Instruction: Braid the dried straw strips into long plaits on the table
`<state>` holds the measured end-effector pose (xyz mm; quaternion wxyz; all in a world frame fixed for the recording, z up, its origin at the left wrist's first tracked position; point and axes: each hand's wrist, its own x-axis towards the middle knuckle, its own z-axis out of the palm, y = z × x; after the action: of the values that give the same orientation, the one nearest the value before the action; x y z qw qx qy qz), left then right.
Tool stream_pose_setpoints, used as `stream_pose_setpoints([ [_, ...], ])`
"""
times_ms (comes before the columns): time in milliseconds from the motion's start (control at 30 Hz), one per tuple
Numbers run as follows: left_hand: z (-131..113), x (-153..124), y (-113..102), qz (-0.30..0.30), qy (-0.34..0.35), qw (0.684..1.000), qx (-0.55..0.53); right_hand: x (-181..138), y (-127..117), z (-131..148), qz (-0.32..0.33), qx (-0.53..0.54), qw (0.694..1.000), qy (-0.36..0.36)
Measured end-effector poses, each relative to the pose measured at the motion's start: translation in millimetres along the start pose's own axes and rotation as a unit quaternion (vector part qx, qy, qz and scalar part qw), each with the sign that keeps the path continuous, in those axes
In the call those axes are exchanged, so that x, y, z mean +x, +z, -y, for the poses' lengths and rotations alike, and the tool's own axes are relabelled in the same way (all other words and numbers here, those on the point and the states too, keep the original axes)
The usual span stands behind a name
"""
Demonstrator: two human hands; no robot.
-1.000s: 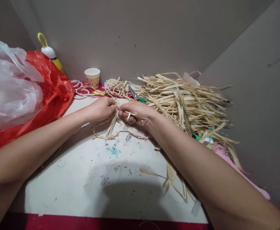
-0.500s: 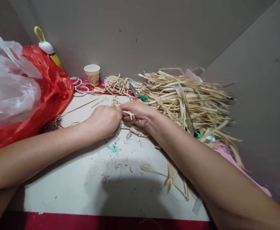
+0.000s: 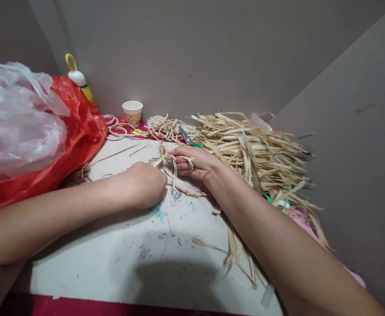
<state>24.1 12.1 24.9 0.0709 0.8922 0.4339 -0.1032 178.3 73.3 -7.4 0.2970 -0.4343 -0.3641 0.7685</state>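
A braid of dried straw lies on the white board, its loose strands spreading towards my hands. My right hand, palm partly turned up, pinches pale straw strands between thumb and fingers. Curled into a fist with its back to me, my left hand is just lower and to the left; strands run up to its edge, but its fingertips are hidden. One loose strand hangs between the two hands. Below them, a thin plaited cord passes under my right wrist.
A large pile of dried straw strips fills the right back, beside scissors and a bundle of cord. Farther left stand a paper cup, a yellow-and-white bottle and red and clear plastic bags. Walls enclose the back.
My hands have separated: the left has moved down from the right, and loose strands now show between them. The whole view has shifted slightly. My right hand keeps its pinch.
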Motion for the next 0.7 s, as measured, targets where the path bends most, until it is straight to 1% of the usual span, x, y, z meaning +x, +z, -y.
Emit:
stream_pose_setpoints([
  [133,21,10,-7,-0.12,-0.078,0.99,-0.005,1,-2,1,0.038,0.038,0.999,0.01],
  [200,28,15,-6,-0.152,-0.095,0.984,-0.001,1,-2,1,0.043,0.041,0.998,0.013],
  [267,35,19,-4,-0.136,-0.09,0.987,-0.007,1,-3,2,0.048,0.041,0.998,0.019],
  [367,49,23,-4,-0.086,-0.078,0.992,-0.043,2,-6,3,0.056,0.045,0.997,0.028],
  [467,74,22,-11,-0.055,-0.051,0.994,-0.078,2,-9,3,0.063,0.048,0.996,0.04],
  [533,94,20,-18,-0.05,-0.044,0.994,-0.084,3,-9,3,0.065,0.048,0.996,0.048],
  [633,121,17,-27,-0.065,-0.112,0.99,-0.062,3,-8,2,0.067,0.046,0.995,0.059],
  [700,135,16,-30,-0.061,-0.153,0.986,-0.04,4,-7,1,0.07,0.044,0.994,0.065],
])
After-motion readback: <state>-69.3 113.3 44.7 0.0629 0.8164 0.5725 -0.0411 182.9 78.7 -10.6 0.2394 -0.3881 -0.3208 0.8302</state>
